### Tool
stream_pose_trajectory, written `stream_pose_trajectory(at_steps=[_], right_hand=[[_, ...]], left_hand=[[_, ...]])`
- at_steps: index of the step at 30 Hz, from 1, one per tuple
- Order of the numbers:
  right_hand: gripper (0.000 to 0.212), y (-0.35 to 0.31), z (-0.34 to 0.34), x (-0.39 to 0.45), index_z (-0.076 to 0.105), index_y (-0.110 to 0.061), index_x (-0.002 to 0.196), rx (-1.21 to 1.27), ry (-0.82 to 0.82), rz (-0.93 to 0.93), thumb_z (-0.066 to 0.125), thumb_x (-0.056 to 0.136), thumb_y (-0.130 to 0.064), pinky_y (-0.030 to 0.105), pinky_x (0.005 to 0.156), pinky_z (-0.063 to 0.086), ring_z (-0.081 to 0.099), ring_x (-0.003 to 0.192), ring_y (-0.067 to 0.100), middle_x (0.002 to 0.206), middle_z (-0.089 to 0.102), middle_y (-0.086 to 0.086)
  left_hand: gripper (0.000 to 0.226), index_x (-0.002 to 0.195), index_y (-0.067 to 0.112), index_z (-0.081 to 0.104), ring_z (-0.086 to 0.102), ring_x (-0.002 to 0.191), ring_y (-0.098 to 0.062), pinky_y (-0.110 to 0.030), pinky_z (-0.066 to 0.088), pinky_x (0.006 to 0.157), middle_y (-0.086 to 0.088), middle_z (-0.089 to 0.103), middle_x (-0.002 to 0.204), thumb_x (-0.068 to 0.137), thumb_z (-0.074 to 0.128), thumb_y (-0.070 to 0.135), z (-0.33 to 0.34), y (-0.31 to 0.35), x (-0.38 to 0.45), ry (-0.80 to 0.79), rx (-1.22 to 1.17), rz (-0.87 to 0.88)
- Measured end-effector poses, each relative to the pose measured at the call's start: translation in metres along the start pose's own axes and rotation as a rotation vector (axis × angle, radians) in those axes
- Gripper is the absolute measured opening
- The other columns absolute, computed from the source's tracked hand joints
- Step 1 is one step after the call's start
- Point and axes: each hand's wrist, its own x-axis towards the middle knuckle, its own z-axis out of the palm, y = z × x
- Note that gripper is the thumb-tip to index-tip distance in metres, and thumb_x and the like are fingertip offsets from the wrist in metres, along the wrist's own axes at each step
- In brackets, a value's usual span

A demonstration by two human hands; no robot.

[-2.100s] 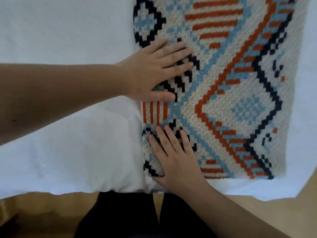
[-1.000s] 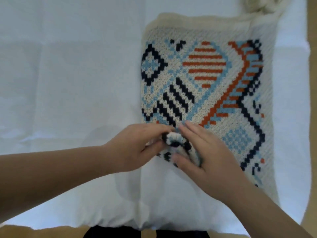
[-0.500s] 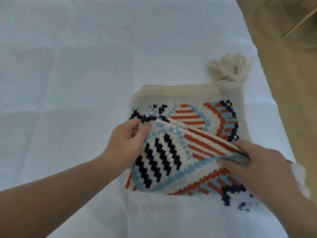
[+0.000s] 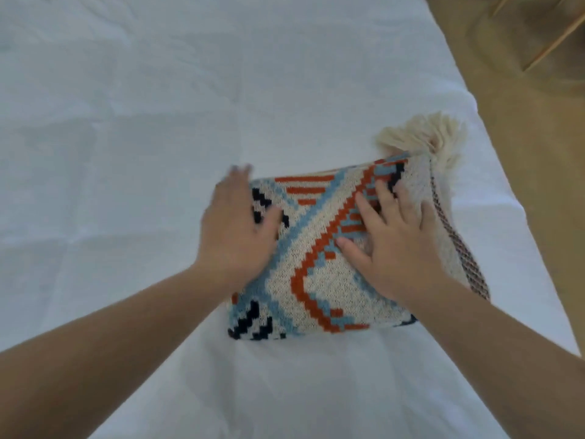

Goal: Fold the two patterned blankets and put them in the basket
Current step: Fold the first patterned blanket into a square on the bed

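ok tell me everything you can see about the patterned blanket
The patterned blanket looks like a chunky knit, cream with orange, light blue and black geometric bands. It is folded into a thick, compact rectangle, lying flat and slightly skewed on the white sheet, near that sheet's right edge. A cream tassel sticks out at its far right corner, and stacked layer edges show along its right side. The left hand and right hand both rest flat on top, fingers spread.
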Motion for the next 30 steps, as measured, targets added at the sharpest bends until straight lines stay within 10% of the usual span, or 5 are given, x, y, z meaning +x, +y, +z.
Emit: stream_pose_trajectory(at_steps=[4, 8, 18, 30], right_hand=[[0.087, 0.015, 0.031, -0.007, -0.004, -0.034, 0.157, 0.043, -0.040, 0.104, 0.003, 0.084, -0.081, 0.056, 0.119, -0.005, -0.009, 0.152, 0.025, 0.166, -0.009, 0.000], [0.082, 0.025, 0.040, -0.008, -0.004, -0.033, 0.157, 0.014, -0.003, 0.143, 0.002, 0.087, -0.076, 0.059, 0.119, -0.002, -0.007, 0.152, 0.026, 0.166, -0.006, 0.002], [0.068, -0.001, 0.039, -0.009, 0.004, -0.026, 0.158, 0.111, 0.176, 0.079, 0.018, 0.098, -0.056, 0.052, 0.120, -0.010, -0.006, 0.152, 0.027, 0.166, -0.001, 0.004], [0.079, 0.040, 0.067, -0.005, 0.008, -0.033, 0.158, 0.042, 0.084, 0.055, 0.010, 0.092, -0.076, 0.045, 0.122, -0.006, -0.006, 0.152, 0.020, 0.166, 0.001, 0.001]], left_hand=[[0.072, 0.157, 0.031, -0.011, -0.024, 0.150, -0.019, -0.048, -0.012, 0.123, 0.001, -0.020, 0.165, 0.098, 0.010, 0.067, 0.045, 0.002, -0.012, -0.312, 0.438, 0.295], [0.075, 0.156, 0.030, -0.018, -0.026, 0.150, -0.021, -0.049, -0.013, 0.122, -0.003, -0.022, 0.165, 0.094, -0.004, 0.070, 0.059, -0.010, 0.000, -0.298, 0.550, 0.373], [0.075, 0.156, 0.029, -0.016, -0.021, 0.151, -0.020, -0.047, -0.017, 0.121, -0.001, -0.019, 0.164, 0.094, -0.002, 0.067, 0.067, 0.011, 0.002, -0.226, 0.499, 0.554], [0.080, 0.159, 0.034, -0.005, -0.013, 0.153, -0.020, -0.049, -0.007, 0.123, 0.001, -0.009, 0.167, 0.093, 0.007, 0.077, 0.087, -0.012, 0.026, -0.263, 0.501, 0.590]])
